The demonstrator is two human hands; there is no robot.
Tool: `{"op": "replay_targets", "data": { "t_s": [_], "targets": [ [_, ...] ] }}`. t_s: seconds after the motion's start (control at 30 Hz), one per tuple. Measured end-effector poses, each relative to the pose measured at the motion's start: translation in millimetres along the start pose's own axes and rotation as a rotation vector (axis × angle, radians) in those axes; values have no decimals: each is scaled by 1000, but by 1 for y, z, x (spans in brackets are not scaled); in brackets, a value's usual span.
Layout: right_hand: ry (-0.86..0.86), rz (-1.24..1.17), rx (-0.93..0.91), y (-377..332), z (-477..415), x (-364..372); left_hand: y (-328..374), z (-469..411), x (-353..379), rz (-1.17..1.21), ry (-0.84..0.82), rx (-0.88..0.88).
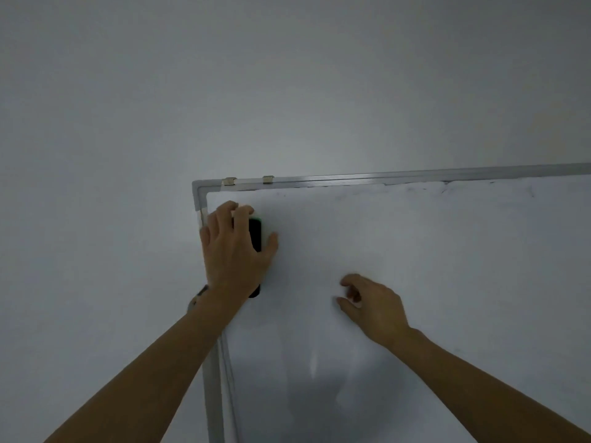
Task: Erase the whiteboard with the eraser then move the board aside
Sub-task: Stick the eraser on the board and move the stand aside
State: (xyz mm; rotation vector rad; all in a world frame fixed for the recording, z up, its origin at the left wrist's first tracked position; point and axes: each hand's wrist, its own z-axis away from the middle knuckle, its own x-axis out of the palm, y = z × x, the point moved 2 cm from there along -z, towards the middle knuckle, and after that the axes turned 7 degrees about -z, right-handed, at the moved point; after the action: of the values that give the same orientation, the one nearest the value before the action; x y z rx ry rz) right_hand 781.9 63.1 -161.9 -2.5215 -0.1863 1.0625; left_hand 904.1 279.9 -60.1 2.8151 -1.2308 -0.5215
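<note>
A whiteboard (447, 266) with a grey metal frame fills the right and lower part of the view. Its surface looks mostly wiped, with faint dark marker traces just under the top edge. My left hand (235, 251) grips a black and green eraser (255, 233) and holds it against the board near the top left corner. My right hand (372, 306) hovers at or on the board's middle with its fingers loosely curled and nothing in them; whether it touches the board I cannot tell.
A plain pale wall (224, 91) lies behind and to the left of the board. Two small metal clips (268, 179) sit on the top frame rail near the corner. The left frame rail (212, 394) runs down under my left forearm.
</note>
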Motion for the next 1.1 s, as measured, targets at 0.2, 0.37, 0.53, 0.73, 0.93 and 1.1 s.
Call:
{"op": "replay_targets", "data": {
  "t_s": [0.2,0.37,0.53,0.73,0.93,1.1],
  "targets": [
    [-38,82,284,77,55,-49,94,45,16,365,-175,139],
    [3,212,583,152,125,-133,193,91,52,453,-499,172],
    [39,359,754,220,211,-233,317,138,75,507,-700,261],
    [-21,554,854,297,306,-353,481,190,94,501,-808,428],
    [-27,611,954,368,374,-440,613,231,102,523,-882,468],
    [-18,587,998,435,389,-474,689,232,124,522,-894,490]
  ]
}}
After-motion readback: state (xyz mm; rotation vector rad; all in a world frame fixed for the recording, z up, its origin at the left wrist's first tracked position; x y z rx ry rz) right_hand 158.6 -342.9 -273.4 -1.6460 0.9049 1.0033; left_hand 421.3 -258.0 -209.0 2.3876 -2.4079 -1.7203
